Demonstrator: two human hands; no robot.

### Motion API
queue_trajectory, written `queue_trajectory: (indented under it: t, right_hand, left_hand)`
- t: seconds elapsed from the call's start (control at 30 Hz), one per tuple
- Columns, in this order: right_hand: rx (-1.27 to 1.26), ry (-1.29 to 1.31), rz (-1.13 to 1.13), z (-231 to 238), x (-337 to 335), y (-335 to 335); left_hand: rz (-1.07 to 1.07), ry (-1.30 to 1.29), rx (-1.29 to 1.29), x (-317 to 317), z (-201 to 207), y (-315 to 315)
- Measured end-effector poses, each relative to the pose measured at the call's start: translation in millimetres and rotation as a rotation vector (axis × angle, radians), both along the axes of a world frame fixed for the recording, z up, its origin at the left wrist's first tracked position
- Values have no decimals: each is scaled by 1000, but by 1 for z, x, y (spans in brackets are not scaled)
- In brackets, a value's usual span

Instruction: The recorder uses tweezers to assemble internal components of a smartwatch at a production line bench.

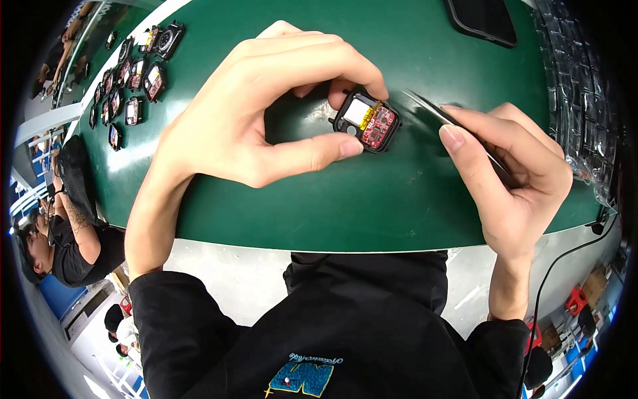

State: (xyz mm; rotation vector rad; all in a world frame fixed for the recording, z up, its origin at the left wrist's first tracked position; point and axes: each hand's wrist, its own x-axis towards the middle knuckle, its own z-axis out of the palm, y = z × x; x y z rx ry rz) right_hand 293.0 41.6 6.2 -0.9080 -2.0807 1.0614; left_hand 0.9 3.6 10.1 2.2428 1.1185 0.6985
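Between the thumb and fingers of my left hand (pixel 266 106) is a small black watch-like case (pixel 383 143), held just at or above the green table. Its open face shows a red circuit board (pixel 381 128), a white block (pixel 357 111) and a strip of yellow tape (pixel 368 117). My right hand (pixel 515 159) is closed on slim metal tweezers (pixel 432 108). Their tip points up and left, a short way right of the case and apart from it. The lower part of the tweezers is hidden in my palm.
Several similar opened cases (pixel 133 112) lie grouped at the table's left. A black phone (pixel 482 20) rests at the far right. Clear plastic trays (pixel 581 100) line the right edge. A black cable (pixel 555 266) hangs beside it. Another person (pixel 80 249) sits at the left.
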Motion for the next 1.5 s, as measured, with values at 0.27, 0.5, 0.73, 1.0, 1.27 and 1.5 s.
queue_trajectory:
  t: [0.27, 0.5, 0.73, 1.0, 1.27, 1.5]
  right_hand:
    - [-33, 34, -32, 1, -3, 2]
    - [-61, 60, -54, 5, -2, 1]
    - [-250, 308, -129, -6, -9, -9]
    - [-581, 494, -88, 6, -35, -28]
    - [-582, 500, -31, 2, -35, -29]
    - [-554, 467, -59, 2, -34, -30]
  left_hand:
    - [13, 6, 70, 3, -7, 0]
    - [47, 27, 37, 11, -1, -2]
    - [149, -54, -197, 15, 7, -11]
    - [195, -665, -570, 30, 2, -18]
    - [123, -671, -521, 29, -1, -18]
    - [104, -672, -482, 32, -3, -19]
